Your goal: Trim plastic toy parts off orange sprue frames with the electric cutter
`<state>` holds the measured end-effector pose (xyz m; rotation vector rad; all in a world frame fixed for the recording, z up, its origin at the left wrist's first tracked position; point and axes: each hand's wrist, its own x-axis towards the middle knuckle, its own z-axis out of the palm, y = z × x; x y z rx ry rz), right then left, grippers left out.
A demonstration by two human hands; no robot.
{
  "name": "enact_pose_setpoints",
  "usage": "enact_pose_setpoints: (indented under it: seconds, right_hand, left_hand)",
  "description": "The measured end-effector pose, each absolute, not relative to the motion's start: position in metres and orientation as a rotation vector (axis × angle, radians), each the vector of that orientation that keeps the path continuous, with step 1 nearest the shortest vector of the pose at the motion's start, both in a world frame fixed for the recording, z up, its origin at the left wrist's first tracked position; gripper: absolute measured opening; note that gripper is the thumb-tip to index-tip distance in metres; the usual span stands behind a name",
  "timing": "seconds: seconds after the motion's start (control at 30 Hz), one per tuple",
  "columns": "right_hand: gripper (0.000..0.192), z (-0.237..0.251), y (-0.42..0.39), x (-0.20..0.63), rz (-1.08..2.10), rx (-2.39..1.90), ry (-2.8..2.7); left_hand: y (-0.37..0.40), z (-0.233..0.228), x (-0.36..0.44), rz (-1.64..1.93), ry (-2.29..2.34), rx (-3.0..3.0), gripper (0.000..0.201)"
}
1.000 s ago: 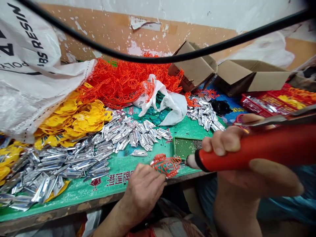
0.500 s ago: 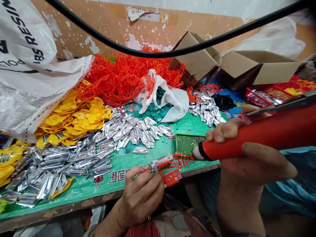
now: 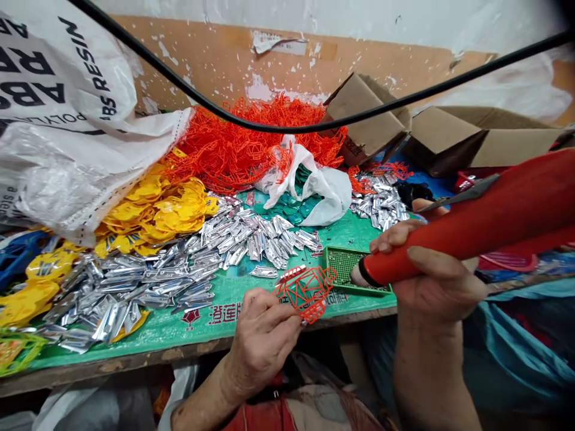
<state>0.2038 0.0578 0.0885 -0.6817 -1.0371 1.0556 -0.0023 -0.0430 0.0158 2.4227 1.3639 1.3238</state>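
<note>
My left hand (image 3: 269, 329) is closed around one end of an orange-red openwork plastic frame (image 3: 309, 287), held above the table's front edge. Silver strips show along the frame's edges. In my right hand (image 3: 431, 275) is a red power screwdriver (image 3: 476, 224), its body slanting down to the left. A metal lever runs along its upper side, and its pale tip is over a small green tray (image 3: 359, 291). Small metal bits, which look like screws, lie in the tray. Whether the tip touches them I cannot tell.
Silver plastic parts (image 3: 166, 272) spread across the green table cover (image 3: 224, 335). Behind lie yellow parts (image 3: 166, 203), a heap of orange-red frames (image 3: 242, 137), a white bag (image 3: 335, 191) with green pieces, and cardboard boxes (image 3: 444, 134). A black cable (image 3: 278, 129) hangs across the view.
The screwdriver tip has left the orange-red frame and moved to the tray. My left hand has turned the frame, so its open lattice side shows. The view has shifted a little.
</note>
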Motion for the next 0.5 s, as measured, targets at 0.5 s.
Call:
enact_pose_setpoints:
  seconds: [0.5]
  right_hand:
    - [0.038, 0.08, 0.094, 0.211, 0.783, -0.975, -1.056]
  left_hand:
    - [-0.065, 0.013, -0.014, 1.231, 1.005, 0.317, 0.018]
